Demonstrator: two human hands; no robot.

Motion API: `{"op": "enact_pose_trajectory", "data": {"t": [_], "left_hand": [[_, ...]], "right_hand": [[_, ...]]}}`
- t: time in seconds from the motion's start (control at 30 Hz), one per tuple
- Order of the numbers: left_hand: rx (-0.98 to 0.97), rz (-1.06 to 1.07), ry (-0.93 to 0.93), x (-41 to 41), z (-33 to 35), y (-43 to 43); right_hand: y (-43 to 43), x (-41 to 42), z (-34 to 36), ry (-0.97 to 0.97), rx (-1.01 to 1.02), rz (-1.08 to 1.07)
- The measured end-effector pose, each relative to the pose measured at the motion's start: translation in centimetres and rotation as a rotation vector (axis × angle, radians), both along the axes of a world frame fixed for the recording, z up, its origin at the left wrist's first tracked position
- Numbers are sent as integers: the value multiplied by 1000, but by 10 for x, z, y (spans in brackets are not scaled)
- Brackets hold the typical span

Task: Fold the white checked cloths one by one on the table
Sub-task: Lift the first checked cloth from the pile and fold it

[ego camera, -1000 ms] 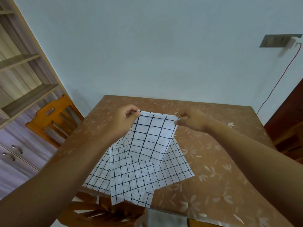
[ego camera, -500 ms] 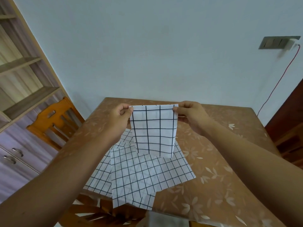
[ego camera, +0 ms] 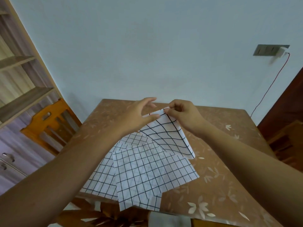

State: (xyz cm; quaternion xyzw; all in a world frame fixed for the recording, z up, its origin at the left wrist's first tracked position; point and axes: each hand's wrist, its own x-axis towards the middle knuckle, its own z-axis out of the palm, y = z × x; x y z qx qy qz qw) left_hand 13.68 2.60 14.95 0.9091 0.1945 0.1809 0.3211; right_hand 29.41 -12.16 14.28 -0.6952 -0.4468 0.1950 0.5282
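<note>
1. The table (ego camera: 229,154), brown with a pale leaf print, stands against a blue-grey wall and carries all the work.
2. A wooden chair (ego camera: 49,126) sits just off the table's left side.
3. The spread cloths (ego camera: 147,177), white with a dark check, lie flat and overlapping at the table's near edge, one corner hanging over it. How many there are is hard to count, and they appear yet to be folded.
4. The folded cloth (ego camera: 167,136) is held up over the middle of the table, one top corner high and its lower end trailing towards the spread cloths. A doubled edge runs down its right side. It looks thin, light and limp, sagging wherever it is unsupported. It is best taken at the corners or along the fold, since the layers may slip out of line on the glossy table unless pressed flat.
5. The left hand (ego camera: 134,117), above the middle of the table, has its fingers (ego camera: 148,101) spread wide and holding nothing. Only the thumb lies against the cloth's upper edge.
6. The right hand (ego camera: 185,117), just beside it, pinches the cloth's top corner between thumb and forefinger.
</note>
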Motion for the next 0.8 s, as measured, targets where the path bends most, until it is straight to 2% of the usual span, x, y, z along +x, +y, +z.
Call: {"op": "enact_pose_trajectory", "data": {"t": [0.07, 0.2, 0.43, 0.57, 0.67, 0.8], "left_hand": [[60, -79, 51, 4, -7, 9], [178, -146, -23, -1, -14, 15], [136, -134, -168, -24, -25, 26], [269, -120, -139, -43, -32, 37], [217, -116, -118, -53, -33, 42], [-47, -198, -90, -59, -24, 37]], "right_hand": [[2, -11, 3, -51, -4, 15], [-2, -25, 5, -5, 30, -52], [-20, -52, -25, 10, -110, -74], [-21, -65, -31, 7, -120, -97], [-21, -73, -28, -17, -113, -105], [-19, -80, -22, -95, -142, -110]]}}
